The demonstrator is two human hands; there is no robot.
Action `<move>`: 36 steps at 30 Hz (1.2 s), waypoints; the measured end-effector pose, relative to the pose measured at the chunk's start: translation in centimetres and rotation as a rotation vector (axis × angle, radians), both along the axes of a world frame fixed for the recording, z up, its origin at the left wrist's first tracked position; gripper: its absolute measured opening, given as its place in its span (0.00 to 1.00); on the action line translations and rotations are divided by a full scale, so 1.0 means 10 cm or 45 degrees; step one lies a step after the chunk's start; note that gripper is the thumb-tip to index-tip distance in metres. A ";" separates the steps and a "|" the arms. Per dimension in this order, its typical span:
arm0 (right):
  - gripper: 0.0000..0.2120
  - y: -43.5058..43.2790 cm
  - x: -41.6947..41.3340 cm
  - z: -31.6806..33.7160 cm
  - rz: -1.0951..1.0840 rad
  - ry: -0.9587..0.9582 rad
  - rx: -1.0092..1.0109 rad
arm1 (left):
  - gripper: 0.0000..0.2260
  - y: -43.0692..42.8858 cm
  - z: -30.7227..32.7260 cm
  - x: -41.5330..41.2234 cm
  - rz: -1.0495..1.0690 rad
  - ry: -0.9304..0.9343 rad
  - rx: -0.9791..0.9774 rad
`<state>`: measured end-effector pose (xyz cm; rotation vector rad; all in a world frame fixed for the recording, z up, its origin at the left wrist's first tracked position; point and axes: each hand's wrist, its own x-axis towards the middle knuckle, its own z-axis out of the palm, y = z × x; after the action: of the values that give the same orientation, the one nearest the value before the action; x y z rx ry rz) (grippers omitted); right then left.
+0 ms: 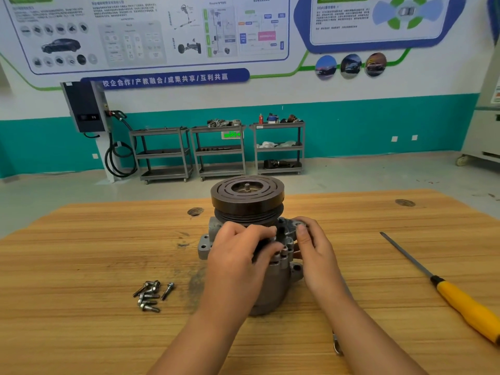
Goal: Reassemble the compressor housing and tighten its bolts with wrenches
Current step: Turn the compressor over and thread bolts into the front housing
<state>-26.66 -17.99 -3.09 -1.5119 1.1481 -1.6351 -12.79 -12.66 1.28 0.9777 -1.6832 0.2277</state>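
Compressor housing [273, 285]: grey cast-metal body, standing on end at the middle of the light wooden table [81, 253], right in front of the person.
Long axis: vertical, with the dark grooved round pulley [247, 196] on top and the base on the wood.
Left hand [238, 255]: on the near-left upper part of the compressor housing, fingers curled over the flange zone and gripping it. Cannot tell if a bolt is pinched under the fingertips.
Right hand [315, 255]: on the right side, thumb pressing a top mounting ear, the other fingers wrapped round the body and holding it.
Loose silver flange bolts [148, 296]: small pile on the table, near-left of the housing, apart from it, not yet in their holes.
Key relation: the bolts lie on the left hand's side, so the left is the nearer hand. The right would have to cross the body to reach them.
Step (judged): seating or aligning the housing halves; bolting is still mostly ahead.
Next move needs: left reaches near-left for a bolt while right steadies the upright body.
Yellow-handled long-shank tool [465, 307]: lying at the right, well apart, shank pointing far-left.
Metal tool end [336, 345]: near, beside the right forearm. Maybe a wrench, too hidden to say.
Risk (judged): the top-heavy body could tip if both hands let go.
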 end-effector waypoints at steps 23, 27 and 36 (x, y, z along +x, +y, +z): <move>0.15 0.08 -0.05 0.09 0.051 0.057 0.045 | 0.28 -0.03 -0.18 0.20 -0.121 -0.372 -0.055; 0.10 0.14 -0.40 0.23 -0.169 0.067 0.202 | 0.28 -0.04 -0.22 0.23 -0.161 -0.326 -0.082; 0.10 0.45 -0.75 0.15 -0.204 1.097 0.746 | 0.21 -0.05 -0.42 0.19 -0.139 -0.144 -0.102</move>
<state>-34.12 -13.46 -1.54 -1.7553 2.0136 -0.5642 -10.89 -13.18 -2.95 0.8242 -1.8109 0.2802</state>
